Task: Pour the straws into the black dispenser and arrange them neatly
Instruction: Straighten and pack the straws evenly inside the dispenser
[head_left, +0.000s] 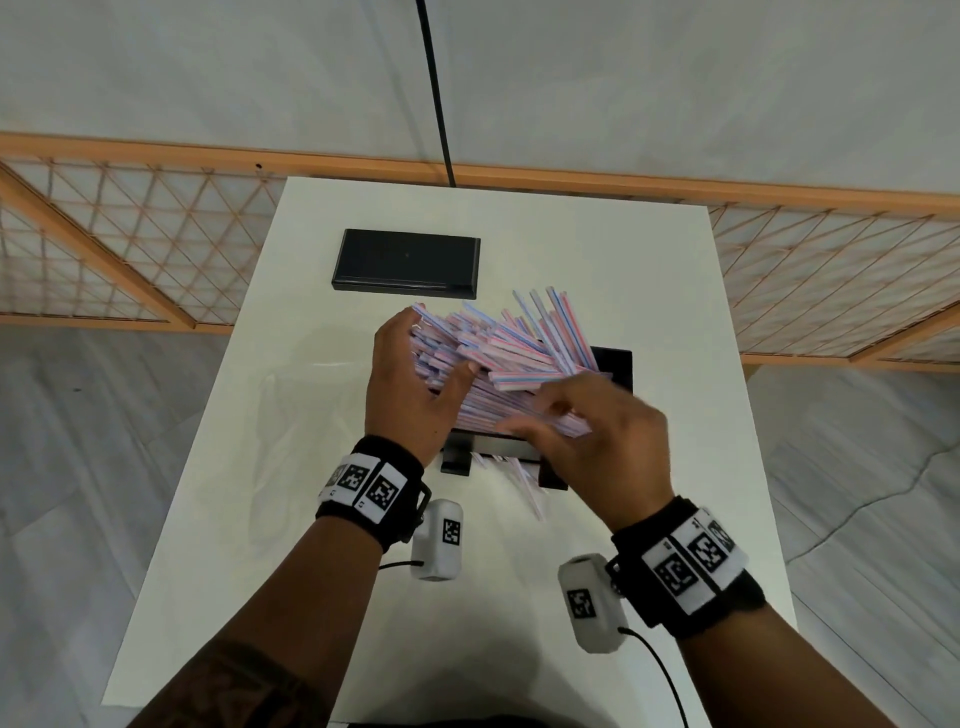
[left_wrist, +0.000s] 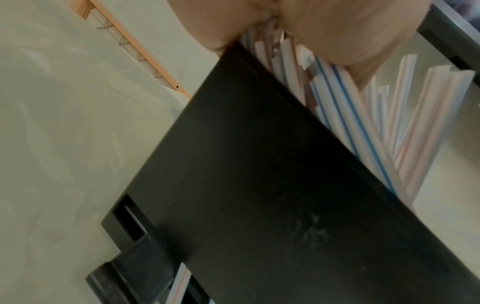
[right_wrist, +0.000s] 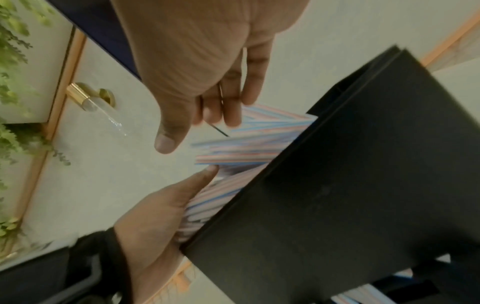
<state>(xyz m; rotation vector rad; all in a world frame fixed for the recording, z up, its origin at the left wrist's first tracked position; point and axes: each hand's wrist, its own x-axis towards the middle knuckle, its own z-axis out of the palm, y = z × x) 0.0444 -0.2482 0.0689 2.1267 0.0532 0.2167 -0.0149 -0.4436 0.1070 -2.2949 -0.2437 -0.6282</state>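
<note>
In the head view, a heap of pink-, blue- and white-striped straws (head_left: 498, 358) fans unevenly out of the black dispenser (head_left: 613, 364) at the middle of the frame on the white counter (head_left: 649, 291). The left hand (head_left: 410, 384) presses the heap's left side with straight fingers; the right hand (head_left: 597, 441) lies over its near side, fingers loosely spread. A black lid (head_left: 406, 262) lies above, apart.

The left wrist view shows the dispenser's dark wall (left_wrist: 259, 185), straws jutting at upper right.

In the right wrist view, both hands flank the blurred straw ends at centre.
</note>
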